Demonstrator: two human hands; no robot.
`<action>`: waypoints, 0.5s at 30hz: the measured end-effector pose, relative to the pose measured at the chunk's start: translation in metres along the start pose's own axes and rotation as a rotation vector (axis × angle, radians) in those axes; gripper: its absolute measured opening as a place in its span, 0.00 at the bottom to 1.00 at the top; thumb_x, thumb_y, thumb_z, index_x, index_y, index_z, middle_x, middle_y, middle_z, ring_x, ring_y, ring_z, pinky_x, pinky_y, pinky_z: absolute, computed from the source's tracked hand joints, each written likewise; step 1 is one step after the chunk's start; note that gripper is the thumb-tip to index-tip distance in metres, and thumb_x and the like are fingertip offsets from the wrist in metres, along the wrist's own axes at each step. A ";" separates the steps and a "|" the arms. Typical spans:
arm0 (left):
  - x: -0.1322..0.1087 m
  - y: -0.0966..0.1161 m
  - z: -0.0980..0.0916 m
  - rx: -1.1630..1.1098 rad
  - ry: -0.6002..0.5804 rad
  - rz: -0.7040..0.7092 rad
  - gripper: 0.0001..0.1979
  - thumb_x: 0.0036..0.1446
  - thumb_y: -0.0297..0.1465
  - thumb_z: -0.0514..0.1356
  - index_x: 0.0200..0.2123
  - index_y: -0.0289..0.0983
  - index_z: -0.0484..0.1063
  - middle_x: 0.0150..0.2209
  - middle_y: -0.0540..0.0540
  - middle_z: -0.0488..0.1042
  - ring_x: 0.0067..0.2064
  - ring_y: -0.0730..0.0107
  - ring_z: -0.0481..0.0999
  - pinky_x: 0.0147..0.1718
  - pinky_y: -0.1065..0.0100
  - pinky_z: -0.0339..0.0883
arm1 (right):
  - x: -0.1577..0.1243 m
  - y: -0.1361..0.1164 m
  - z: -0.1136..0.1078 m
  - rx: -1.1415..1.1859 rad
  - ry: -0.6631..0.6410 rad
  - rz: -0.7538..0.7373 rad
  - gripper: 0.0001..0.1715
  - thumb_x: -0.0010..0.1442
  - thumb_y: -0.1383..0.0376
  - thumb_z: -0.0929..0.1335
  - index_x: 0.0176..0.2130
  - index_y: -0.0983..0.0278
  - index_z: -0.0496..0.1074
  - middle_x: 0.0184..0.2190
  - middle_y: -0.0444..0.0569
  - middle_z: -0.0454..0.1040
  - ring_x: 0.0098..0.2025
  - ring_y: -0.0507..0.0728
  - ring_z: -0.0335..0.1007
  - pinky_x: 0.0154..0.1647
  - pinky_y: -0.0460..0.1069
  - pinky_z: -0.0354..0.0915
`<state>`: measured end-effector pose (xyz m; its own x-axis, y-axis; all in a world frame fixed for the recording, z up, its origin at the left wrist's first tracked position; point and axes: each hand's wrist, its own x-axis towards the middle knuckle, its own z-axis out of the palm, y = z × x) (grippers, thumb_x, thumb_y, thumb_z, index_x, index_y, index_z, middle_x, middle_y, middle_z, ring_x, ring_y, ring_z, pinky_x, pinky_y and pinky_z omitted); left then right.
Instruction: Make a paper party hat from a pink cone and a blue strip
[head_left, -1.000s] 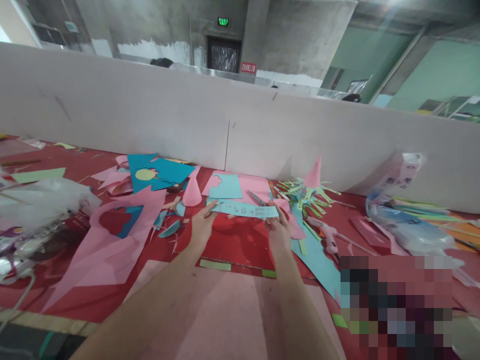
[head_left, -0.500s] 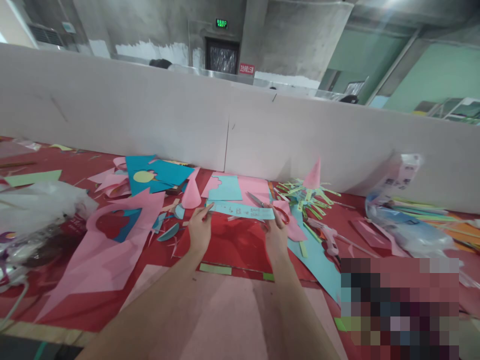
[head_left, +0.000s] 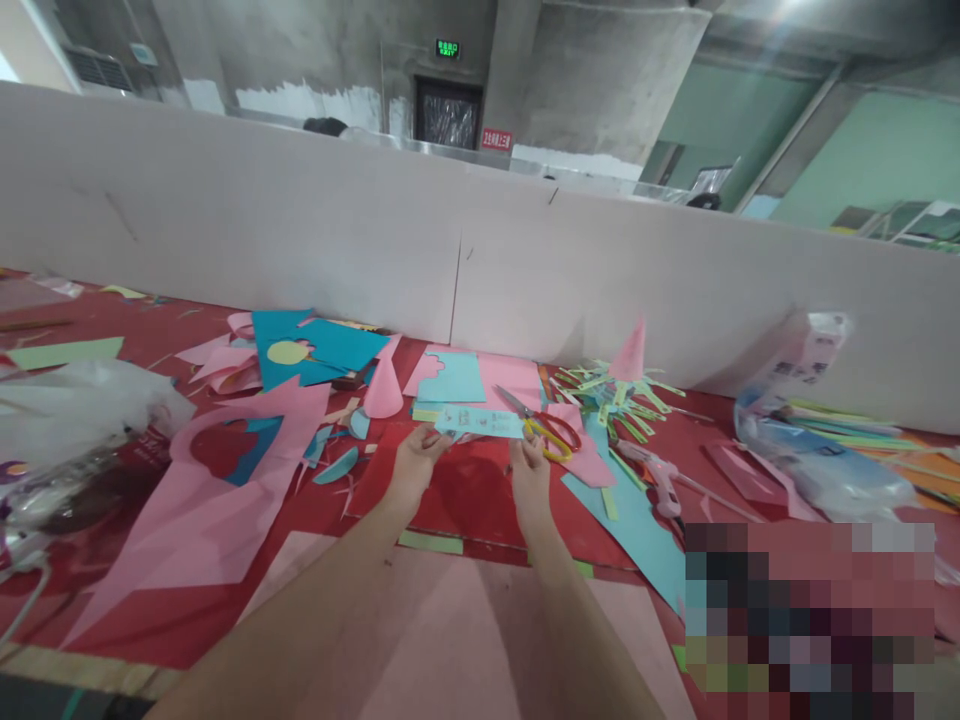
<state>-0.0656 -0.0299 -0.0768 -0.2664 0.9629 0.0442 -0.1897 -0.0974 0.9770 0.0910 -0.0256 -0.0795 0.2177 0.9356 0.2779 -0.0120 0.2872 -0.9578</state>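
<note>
A light blue paper strip (head_left: 480, 422) with dark markings is stretched between my two hands above a red sheet (head_left: 465, 490). My left hand (head_left: 418, 458) pinches its left end, and my right hand (head_left: 529, 466) pinches the right end. Just past my right hand lie scissors (head_left: 549, 438) with red and yellow handles, blades pointing to the upper left. Behind the strip is a light blue sheet (head_left: 459, 378) with a scalloped left edge, resting on pink paper. A pink paper cone (head_left: 384, 388) stands beyond my left hand.
Cut pink paper (head_left: 202, 510) and dark blue paper (head_left: 330, 350) lie on the left, near a plastic bag (head_left: 90, 400). At right are a green fringed piece with a pink cone (head_left: 630, 352), a glue gun (head_left: 660, 478) and another plastic bag (head_left: 825, 460). A white partition (head_left: 337, 230) runs behind.
My hands have come closer together, the right one moving left, so the scissors' handles show more. The strip now looks shorter, with its right end in my right fingers.
</note>
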 end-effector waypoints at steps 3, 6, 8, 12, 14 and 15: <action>0.000 -0.006 0.002 -0.116 -0.066 -0.055 0.17 0.38 0.37 0.65 0.33 0.35 0.72 0.28 0.48 0.76 0.35 0.66 0.75 0.39 0.64 0.66 | -0.004 -0.002 0.005 -0.021 -0.004 -0.047 0.19 0.52 0.57 0.66 0.16 0.64 0.65 0.57 0.46 0.57 0.53 0.56 0.57 0.49 0.49 0.58; 0.003 -0.012 0.002 -0.199 -0.099 -0.103 0.16 0.40 0.36 0.66 0.33 0.34 0.71 0.30 0.48 0.76 0.36 0.67 0.74 0.39 0.64 0.67 | -0.006 -0.002 0.008 -0.028 -0.049 -0.100 0.16 0.53 0.58 0.65 0.19 0.63 0.69 0.62 0.43 0.47 0.57 0.56 0.53 0.54 0.51 0.53; 0.005 -0.015 0.003 -0.240 -0.119 -0.130 0.12 0.49 0.35 0.62 0.35 0.33 0.70 0.34 0.47 0.74 0.36 0.69 0.74 0.38 0.62 0.68 | -0.006 0.000 0.008 -0.020 -0.064 -0.109 0.15 0.53 0.59 0.65 0.20 0.62 0.71 0.62 0.44 0.50 0.59 0.57 0.52 0.56 0.51 0.51; 0.002 -0.017 0.006 -0.329 -0.169 -0.181 0.12 0.44 0.33 0.65 0.32 0.33 0.72 0.33 0.45 0.75 0.38 0.67 0.74 0.42 0.61 0.67 | -0.007 -0.003 0.011 0.053 -0.112 -0.015 0.13 0.54 0.57 0.65 0.26 0.61 0.75 0.59 0.46 0.57 0.61 0.57 0.49 0.58 0.51 0.48; -0.003 -0.016 0.008 -0.370 -0.191 -0.205 0.15 0.34 0.32 0.70 0.29 0.33 0.74 0.31 0.45 0.77 0.39 0.64 0.74 0.45 0.61 0.65 | -0.008 -0.008 0.012 0.087 -0.149 0.028 0.14 0.54 0.55 0.65 0.32 0.60 0.76 0.57 0.47 0.60 0.60 0.57 0.49 0.59 0.51 0.48; -0.005 -0.015 0.009 -0.386 -0.201 -0.216 0.17 0.32 0.32 0.70 0.29 0.34 0.74 0.31 0.45 0.77 0.39 0.63 0.75 0.45 0.60 0.65 | -0.010 -0.010 0.013 0.099 -0.165 0.039 0.15 0.54 0.55 0.64 0.35 0.60 0.76 0.56 0.48 0.62 0.60 0.57 0.50 0.59 0.52 0.48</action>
<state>-0.0529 -0.0312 -0.0901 -0.0020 0.9972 -0.0745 -0.5675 0.0602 0.8211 0.0761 -0.0348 -0.0716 0.0526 0.9651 0.2567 -0.1150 0.2612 -0.9584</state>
